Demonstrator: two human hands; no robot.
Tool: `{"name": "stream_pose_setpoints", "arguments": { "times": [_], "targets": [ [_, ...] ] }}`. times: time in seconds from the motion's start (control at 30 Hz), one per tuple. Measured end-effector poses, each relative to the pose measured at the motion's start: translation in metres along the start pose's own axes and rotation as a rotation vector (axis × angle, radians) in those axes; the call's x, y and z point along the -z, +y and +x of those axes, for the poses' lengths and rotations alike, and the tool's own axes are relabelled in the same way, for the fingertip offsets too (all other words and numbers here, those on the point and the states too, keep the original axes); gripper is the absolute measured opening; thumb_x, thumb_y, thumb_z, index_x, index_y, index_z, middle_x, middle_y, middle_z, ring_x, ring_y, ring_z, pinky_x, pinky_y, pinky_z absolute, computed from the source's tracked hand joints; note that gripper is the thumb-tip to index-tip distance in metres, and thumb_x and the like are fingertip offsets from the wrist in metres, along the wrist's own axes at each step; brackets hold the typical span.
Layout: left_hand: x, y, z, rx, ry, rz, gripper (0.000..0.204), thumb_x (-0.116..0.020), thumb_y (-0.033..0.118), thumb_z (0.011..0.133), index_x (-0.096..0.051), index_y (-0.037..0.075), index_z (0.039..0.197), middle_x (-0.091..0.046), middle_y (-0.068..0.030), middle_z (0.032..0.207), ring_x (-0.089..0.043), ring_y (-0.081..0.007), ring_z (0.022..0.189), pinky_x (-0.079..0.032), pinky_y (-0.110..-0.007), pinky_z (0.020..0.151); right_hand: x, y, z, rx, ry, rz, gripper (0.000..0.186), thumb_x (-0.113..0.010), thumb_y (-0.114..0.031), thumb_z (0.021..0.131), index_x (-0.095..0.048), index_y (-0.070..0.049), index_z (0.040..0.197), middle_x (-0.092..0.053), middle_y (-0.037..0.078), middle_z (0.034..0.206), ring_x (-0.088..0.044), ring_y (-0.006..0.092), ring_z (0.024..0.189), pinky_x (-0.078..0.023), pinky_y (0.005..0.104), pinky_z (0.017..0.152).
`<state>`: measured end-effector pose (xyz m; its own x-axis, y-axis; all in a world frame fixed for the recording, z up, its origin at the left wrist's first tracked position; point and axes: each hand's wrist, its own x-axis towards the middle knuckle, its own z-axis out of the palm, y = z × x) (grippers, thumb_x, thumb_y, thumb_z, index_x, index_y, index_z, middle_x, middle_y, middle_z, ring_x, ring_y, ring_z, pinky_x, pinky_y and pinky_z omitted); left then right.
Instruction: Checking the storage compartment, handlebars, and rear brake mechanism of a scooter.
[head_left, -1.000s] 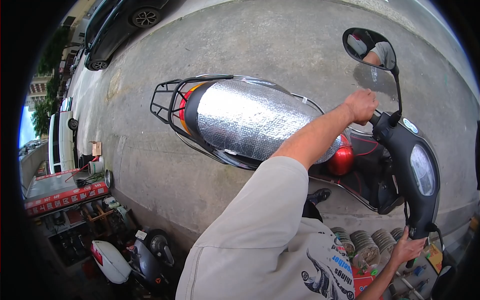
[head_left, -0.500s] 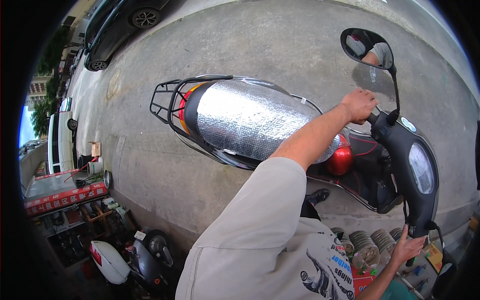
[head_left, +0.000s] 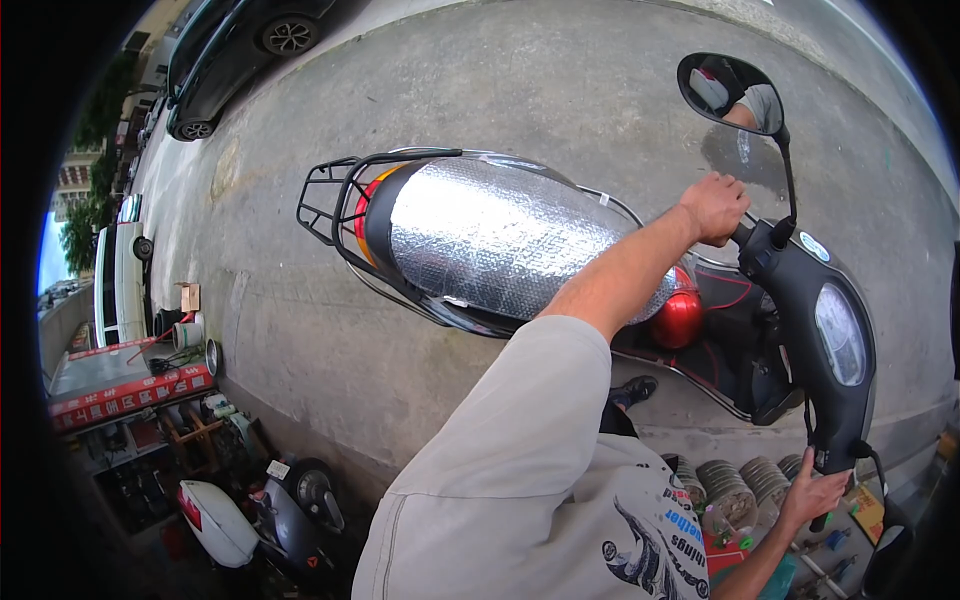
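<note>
1. Left hand, upper right of frame: we see it closed around the black scooter handlebar's upper grip.
2. Right hand, lower right, wraps the other end; we'd say this wide hold balances the black scooter.
3. Centre-frame, shiny silver foil cover drapes the seat, perhaps against sun.

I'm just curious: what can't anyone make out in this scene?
All in the head view:
- Left grip: mostly covered by the left hand.
- Right hand: its underside is turned away, so how far the fingers wrap is unclear.
- Seat: mostly beneath the silver cover.
- Clear oval panel: details too small.
- Lower-right mirror: lost in the dark rim.
- Dark car: cut off by the upper edge.
</note>
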<state>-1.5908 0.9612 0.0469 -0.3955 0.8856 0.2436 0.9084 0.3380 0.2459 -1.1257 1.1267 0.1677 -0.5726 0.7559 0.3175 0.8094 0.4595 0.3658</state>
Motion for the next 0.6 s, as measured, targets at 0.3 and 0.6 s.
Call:
{"name": "stream_pose_setpoints", "arguments": {
  "times": [0.3, 0.6],
  "targets": [
    [-0.0003, -0.0009, -0.0012, -0.011, 0.016, -0.045, 0.042, -0.070, 0.019, 0.066, -0.061, 0.010, 0.106, -0.061, -0.0085, 0.111, -0.058, -0.0240, 0.111, -0.044, -0.037, 0.093, 0.0003, 0.0010, 0.0000, -0.001, -0.014, -0.004, 0.096, -0.064, -0.065, 0.080, -0.041, 0.009, 0.137, -0.054, 0.028, 0.127, -0.051, 0.0424, 0.118, -0.038, 0.0498, 0.099],
    [0.0032, 0.0018, 0.0016, 0.001, -0.005, 0.012, 0.035, -0.072, 0.019, 0.064, -0.064, 0.007, 0.096, -0.062, -0.0109, 0.103, -0.058, -0.0269, 0.106, -0.045, -0.038, 0.090, -0.0010, 0.0005, -0.0004, 0.004, 0.010, 0.010, 0.096, -0.064, -0.065, 0.079, -0.041, 0.008, 0.137, -0.053, 0.028, 0.128, -0.050, 0.0420, 0.119, -0.037, 0.0496, 0.099]
  ]
}}
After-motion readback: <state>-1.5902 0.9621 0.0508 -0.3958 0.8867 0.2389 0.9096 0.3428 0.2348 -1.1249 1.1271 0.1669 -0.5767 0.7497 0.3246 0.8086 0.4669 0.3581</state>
